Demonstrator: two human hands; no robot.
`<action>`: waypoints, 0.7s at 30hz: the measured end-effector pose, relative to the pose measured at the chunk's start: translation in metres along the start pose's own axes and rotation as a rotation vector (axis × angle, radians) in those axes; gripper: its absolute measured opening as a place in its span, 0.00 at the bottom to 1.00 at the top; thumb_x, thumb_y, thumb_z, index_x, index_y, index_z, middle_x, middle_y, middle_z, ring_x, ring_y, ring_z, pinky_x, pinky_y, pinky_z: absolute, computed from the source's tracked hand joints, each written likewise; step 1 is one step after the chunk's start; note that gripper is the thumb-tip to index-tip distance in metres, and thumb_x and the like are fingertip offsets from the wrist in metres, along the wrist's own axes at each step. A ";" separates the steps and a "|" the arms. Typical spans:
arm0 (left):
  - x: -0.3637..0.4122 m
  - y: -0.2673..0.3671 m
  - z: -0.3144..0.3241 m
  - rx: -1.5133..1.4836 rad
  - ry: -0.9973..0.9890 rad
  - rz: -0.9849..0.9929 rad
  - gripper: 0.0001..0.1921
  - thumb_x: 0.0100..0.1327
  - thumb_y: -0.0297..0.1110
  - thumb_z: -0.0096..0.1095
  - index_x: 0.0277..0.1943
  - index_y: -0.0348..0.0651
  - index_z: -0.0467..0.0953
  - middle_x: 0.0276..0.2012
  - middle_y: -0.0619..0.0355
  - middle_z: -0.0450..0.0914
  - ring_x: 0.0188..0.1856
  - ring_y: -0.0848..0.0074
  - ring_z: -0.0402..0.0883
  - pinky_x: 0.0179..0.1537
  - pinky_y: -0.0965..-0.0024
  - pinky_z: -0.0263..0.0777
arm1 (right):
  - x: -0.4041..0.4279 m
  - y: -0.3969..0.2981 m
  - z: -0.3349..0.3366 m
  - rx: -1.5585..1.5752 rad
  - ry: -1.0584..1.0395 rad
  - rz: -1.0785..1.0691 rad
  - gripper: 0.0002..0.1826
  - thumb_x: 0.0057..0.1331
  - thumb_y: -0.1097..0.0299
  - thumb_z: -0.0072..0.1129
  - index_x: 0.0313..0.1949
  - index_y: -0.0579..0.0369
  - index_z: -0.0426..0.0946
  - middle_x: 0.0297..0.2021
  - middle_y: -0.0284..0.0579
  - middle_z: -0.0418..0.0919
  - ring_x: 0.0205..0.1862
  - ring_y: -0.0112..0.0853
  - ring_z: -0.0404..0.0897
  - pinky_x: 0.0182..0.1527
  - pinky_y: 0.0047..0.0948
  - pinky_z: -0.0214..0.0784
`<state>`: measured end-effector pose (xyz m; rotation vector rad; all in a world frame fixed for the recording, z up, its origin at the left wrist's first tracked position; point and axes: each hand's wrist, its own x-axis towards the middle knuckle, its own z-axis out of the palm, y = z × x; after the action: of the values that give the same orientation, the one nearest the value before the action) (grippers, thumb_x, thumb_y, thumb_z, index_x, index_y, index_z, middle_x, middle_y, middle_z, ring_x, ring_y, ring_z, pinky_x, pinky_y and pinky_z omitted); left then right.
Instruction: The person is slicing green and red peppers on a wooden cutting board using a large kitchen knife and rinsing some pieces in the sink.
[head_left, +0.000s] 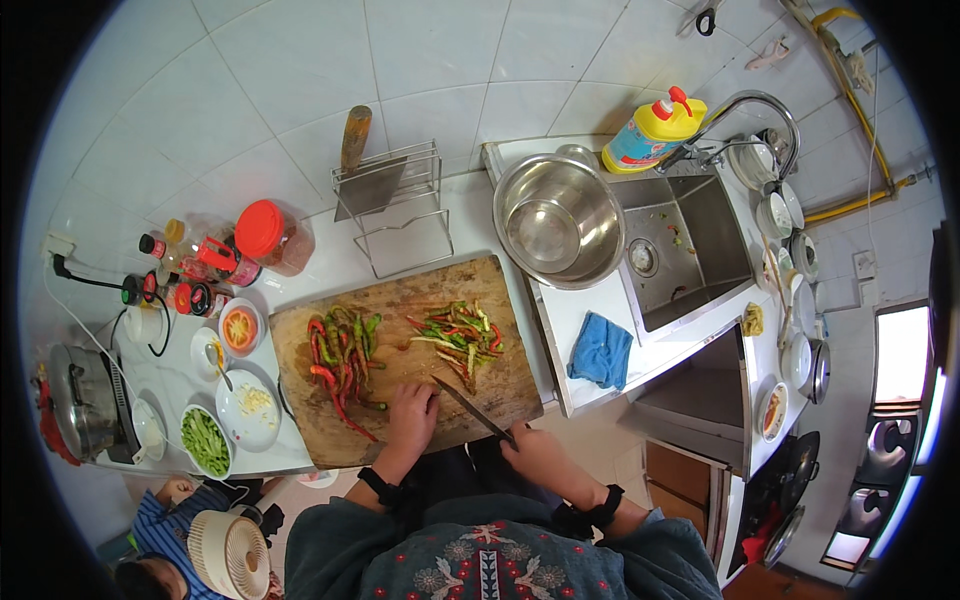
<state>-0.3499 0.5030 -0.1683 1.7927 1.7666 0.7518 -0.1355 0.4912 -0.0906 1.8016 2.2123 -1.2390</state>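
Observation:
My right hand (541, 454) grips the handle of a kitchen knife (474, 408), its dark blade slanting over the front of a worn wooden cutting board (439, 281). Close to the blade's tip, my left hand (411, 418) rests on the board with its fingers curled down. Whether anything lies under those fingers is hidden. A pile of whole red and green chili peppers (343, 349) lies on the board's left half. Sliced pepper strips (461, 337) are heaped to the right, beyond the knife.
A steel basin (559, 221) stands beside the sink (686, 255), near a folded blue cloth (601, 351). Left of the board are a plate of chopped garlic (247, 410), a bowl of cut green vegetable (205, 442) and a halved tomato (239, 328). A cleaver (367, 184) stands in a wire rack. Another person (169, 536) is at lower left.

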 end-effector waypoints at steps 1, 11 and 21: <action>0.000 0.000 0.001 -0.021 0.023 0.009 0.07 0.49 0.22 0.62 0.32 0.34 0.74 0.31 0.48 0.74 0.37 0.52 0.70 0.37 0.58 0.65 | 0.000 -0.001 0.000 -0.003 0.000 0.000 0.14 0.61 0.62 0.51 0.32 0.64 0.67 0.21 0.61 0.75 0.27 0.55 0.76 0.31 0.50 0.69; 0.000 -0.016 0.009 -0.119 0.017 0.034 0.06 0.48 0.19 0.60 0.31 0.36 0.75 0.31 0.49 0.75 0.39 0.55 0.71 0.40 0.60 0.67 | 0.018 0.002 0.025 -0.121 0.069 -0.091 0.09 0.58 0.68 0.50 0.29 0.63 0.69 0.19 0.56 0.76 0.24 0.49 0.78 0.26 0.44 0.71; 0.008 0.004 -0.003 0.101 0.045 -0.039 0.07 0.48 0.26 0.64 0.30 0.37 0.74 0.30 0.52 0.73 0.37 0.58 0.70 0.39 0.58 0.63 | 0.003 0.001 -0.001 -0.003 0.046 0.031 0.13 0.62 0.64 0.51 0.35 0.62 0.64 0.24 0.63 0.75 0.28 0.55 0.76 0.32 0.51 0.68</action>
<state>-0.3489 0.5106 -0.1629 1.8139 1.8934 0.7039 -0.1355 0.4944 -0.0923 1.8750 2.1993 -1.2004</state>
